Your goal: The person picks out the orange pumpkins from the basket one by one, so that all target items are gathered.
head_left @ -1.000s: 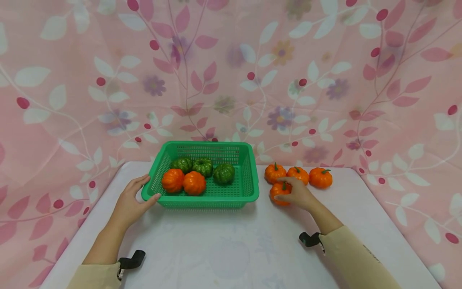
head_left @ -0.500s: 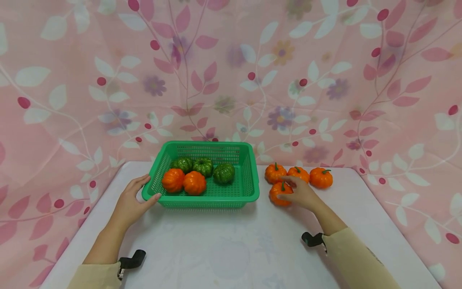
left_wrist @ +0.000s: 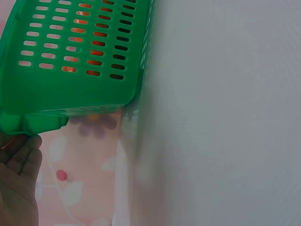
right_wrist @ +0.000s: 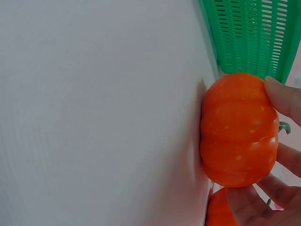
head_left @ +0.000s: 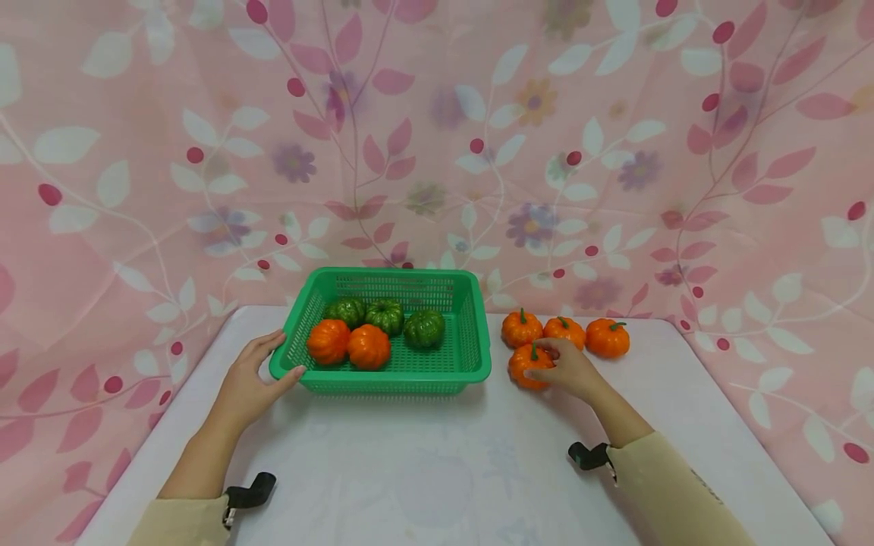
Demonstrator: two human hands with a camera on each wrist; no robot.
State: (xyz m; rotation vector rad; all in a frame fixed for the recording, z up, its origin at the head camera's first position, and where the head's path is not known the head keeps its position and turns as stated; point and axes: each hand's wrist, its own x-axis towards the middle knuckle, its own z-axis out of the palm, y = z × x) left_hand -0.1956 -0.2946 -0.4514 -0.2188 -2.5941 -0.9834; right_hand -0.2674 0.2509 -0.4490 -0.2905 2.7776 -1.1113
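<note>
In the head view my right hand (head_left: 570, 369) holds a small orange pumpkin (head_left: 526, 367) with a green stem, low over the white tabletop. The right wrist view has the thumb on one side of this pumpkin (right_wrist: 240, 132) and fingers on the opposite side. My left hand (head_left: 249, 387) touches the near left corner of a green plastic basket (head_left: 392, 376), thumb on the front rim, fingers at the left rim. Its fingers (left_wrist: 26, 155) reach under the rim's edge in the left wrist view. Inside the basket sit two orange pumpkins (head_left: 369, 347) and three green pumpkins (head_left: 424, 328).
Three more orange pumpkins (head_left: 607, 337) stand in a row behind the right hand, right of the basket. A white cloth covers the table (head_left: 423, 470). Pink floral fabric (head_left: 437, 136) hangs directly behind it.
My right hand has shifted slightly to the right around the pumpkin, which has stayed in nearly the same spot. The left hand and basket have kept their places.
</note>
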